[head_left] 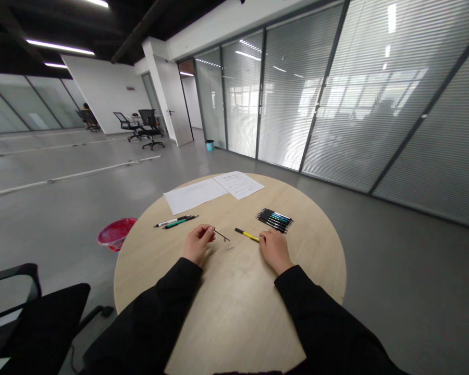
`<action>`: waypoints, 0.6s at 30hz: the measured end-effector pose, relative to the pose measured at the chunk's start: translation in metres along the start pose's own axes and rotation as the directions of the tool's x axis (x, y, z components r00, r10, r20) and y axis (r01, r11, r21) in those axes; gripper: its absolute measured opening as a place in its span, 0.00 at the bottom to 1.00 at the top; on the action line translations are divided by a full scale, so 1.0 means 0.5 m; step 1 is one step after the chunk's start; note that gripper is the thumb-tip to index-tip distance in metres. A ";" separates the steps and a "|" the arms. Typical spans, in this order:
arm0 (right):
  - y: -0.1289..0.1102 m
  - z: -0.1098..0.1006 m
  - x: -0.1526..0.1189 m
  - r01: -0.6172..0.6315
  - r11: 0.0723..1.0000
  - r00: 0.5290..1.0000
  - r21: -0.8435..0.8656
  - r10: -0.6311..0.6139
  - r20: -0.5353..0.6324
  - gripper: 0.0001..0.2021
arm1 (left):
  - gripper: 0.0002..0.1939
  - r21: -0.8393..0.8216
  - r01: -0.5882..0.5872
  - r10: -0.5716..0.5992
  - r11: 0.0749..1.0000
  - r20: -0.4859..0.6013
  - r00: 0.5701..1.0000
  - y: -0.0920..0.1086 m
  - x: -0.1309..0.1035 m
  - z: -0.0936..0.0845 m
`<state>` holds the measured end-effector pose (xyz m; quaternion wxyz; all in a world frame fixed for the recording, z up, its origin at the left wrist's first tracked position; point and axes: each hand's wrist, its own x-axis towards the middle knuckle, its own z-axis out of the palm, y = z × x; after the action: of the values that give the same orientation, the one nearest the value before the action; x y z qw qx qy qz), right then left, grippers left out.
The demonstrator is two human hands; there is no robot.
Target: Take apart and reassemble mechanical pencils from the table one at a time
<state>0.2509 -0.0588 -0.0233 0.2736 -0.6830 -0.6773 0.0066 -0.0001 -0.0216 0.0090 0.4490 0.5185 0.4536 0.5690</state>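
Observation:
Pinched between the thumb and fingers of my left hand (198, 244) is a thin dark pen refill (222, 235), its free end pointing right and down. My right hand (274, 249) has its fingers closed on the near end of a yellow pen (247, 234) with a black tip, low over the table. A tiny spring-like piece (229, 248) lies between the hands. Beyond my right hand, several dark and green pens (274, 220) are lined up side by side. A white-and-black pen (172, 221) and a green-and-black pen (180, 222) rest beyond my left hand.
Two printed sheets (195, 194) lie at the far side of the round wooden table (234, 312). A red bin (115, 233) stands by its left edge. At lower left is a black chair (42, 317). Glass partitions with blinds (289, 99) line the right.

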 end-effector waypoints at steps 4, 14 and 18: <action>-0.006 -0.005 -0.002 0.008 1.000 1.000 -0.002 -0.008 0.007 0.07 | 0.23 0.021 -0.010 0.010 1.000 -0.012 1.000 0.000 0.001 -0.002; -0.003 0.005 0.001 0.007 0.987 1.000 0.161 -0.005 -0.012 0.06 | 0.25 -0.069 -0.007 -0.004 0.998 -0.158 0.987 -0.010 0.020 -0.018; -0.003 0.006 0.002 0.072 0.945 0.997 0.320 -0.069 -0.022 0.06 | 0.25 -0.148 -0.003 -0.031 0.989 -0.233 0.972 -0.006 0.032 -0.035</action>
<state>0.2483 -0.0567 -0.0249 0.3843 -0.6049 -0.6898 0.1030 -0.0186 -0.0063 0.0080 0.4335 0.4099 0.4637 0.6550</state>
